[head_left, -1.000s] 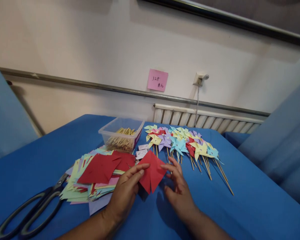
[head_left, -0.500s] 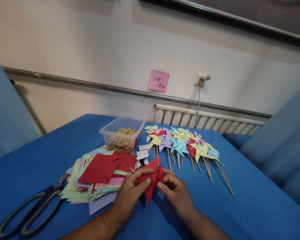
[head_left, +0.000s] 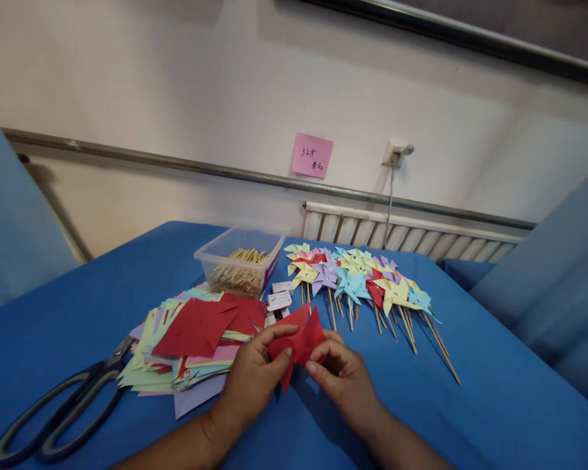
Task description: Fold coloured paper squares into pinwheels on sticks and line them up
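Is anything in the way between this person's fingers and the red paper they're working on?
Nothing visible: the left hand and the right hand both have fingers directly on the red paper. The small white boxes sit beyond it, not between.

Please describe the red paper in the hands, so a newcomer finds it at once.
On the blue table, find the pile of coloured sheets. Right of it, the left hand and right hand hold the red paper between them. Unlike the red sheets lying on the pile, this one is held and bent, with points turned up.
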`<state>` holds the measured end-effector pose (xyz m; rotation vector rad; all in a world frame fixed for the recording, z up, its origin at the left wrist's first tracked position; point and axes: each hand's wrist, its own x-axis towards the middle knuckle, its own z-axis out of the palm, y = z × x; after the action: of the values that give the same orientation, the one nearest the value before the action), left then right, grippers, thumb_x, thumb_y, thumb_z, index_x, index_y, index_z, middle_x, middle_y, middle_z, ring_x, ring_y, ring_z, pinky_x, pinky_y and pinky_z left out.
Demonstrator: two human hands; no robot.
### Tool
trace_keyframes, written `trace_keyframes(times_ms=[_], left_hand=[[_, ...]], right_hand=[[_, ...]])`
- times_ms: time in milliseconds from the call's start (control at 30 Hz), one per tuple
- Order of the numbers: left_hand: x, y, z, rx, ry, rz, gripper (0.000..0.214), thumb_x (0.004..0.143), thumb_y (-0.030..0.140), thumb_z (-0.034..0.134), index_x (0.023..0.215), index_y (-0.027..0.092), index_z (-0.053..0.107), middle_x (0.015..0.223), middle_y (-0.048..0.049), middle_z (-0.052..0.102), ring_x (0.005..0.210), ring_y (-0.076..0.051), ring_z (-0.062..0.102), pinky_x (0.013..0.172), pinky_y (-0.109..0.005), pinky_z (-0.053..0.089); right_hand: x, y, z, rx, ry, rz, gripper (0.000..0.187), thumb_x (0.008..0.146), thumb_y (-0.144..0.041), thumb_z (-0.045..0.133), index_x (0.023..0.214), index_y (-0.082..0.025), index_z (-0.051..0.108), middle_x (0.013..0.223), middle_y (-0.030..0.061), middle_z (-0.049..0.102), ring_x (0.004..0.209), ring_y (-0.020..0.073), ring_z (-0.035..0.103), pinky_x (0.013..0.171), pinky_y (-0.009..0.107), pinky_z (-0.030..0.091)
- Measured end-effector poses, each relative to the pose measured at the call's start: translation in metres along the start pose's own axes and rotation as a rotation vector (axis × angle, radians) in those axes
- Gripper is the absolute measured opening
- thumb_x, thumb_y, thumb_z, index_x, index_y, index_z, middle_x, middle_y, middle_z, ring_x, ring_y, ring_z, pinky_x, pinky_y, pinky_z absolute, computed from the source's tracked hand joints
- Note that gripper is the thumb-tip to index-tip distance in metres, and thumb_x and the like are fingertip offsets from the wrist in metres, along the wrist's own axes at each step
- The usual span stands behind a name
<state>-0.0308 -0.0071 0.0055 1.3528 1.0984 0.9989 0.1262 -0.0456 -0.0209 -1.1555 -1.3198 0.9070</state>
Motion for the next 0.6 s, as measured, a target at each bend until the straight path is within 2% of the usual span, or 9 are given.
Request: trace_keyframes(times_ms=[233, 333, 467, 600], left_hand=[[-0.0027, -0.0022, 0.0017, 0.024, -0.070, 0.012, 0.032, 0.070, 0.023, 0.065, 0.101, 0.018, 0.067, 0.085, -0.0032, 0.071, 0.069, -0.016, 0.061, 0.061, -0.025, 0.046], [-0.0048, 0.0010, 0.0023, 0.029, -0.091, 0.034, 0.030, 0.070, 0.022, 0.065, 0.100, 0.019, 0.068, 0.090, -0.0034, 0.071, 0.078, -0.018, 0.062, 0.068, -0.026, 0.047], [-0.0061, 0.0059, 0.0039, 0.029, -0.093, 0.008, 0.030, 0.069, 0.022, 0.065, 0.099, 0.019, 0.067, 0.084, -0.0023, 0.071, 0.077, -0.018, 0.062, 0.066, -0.025, 0.047], [-0.0062, 0.0058, 0.0049, 0.032, -0.083, 0.021, 0.031, 0.068, 0.023, 0.066, 0.099, 0.019, 0.068, 0.084, -0.0027, 0.071, 0.074, -0.018, 0.062, 0.065, -0.027, 0.047]], right_hand=[[0.0011, 0.0009, 0.0002, 0.005, 0.050, 0.019, 0.013, 0.072, -0.029, 0.068, 0.064, -0.019, 0.064, 0.085, 0.0042, 0.061, 0.088, 0.0203, 0.055, 0.077, 0.028, 0.042], [0.0017, 0.0012, -0.0004, -0.012, 0.058, 0.035, 0.018, 0.073, -0.030, 0.067, 0.061, -0.017, 0.060, 0.083, 0.0034, 0.059, 0.077, 0.0170, 0.054, 0.070, 0.026, 0.041], [0.0015, -0.0006, -0.0001, -0.018, 0.073, 0.048, 0.023, 0.074, -0.032, 0.065, 0.058, -0.018, 0.055, 0.068, -0.0008, 0.050, 0.065, 0.0133, 0.047, 0.061, 0.024, 0.038], [0.0011, -0.0008, 0.0010, -0.007, 0.069, 0.065, 0.025, 0.074, -0.033, 0.064, 0.058, -0.017, 0.053, 0.066, -0.0019, 0.047, 0.058, 0.0110, 0.042, 0.056, 0.023, 0.034]])
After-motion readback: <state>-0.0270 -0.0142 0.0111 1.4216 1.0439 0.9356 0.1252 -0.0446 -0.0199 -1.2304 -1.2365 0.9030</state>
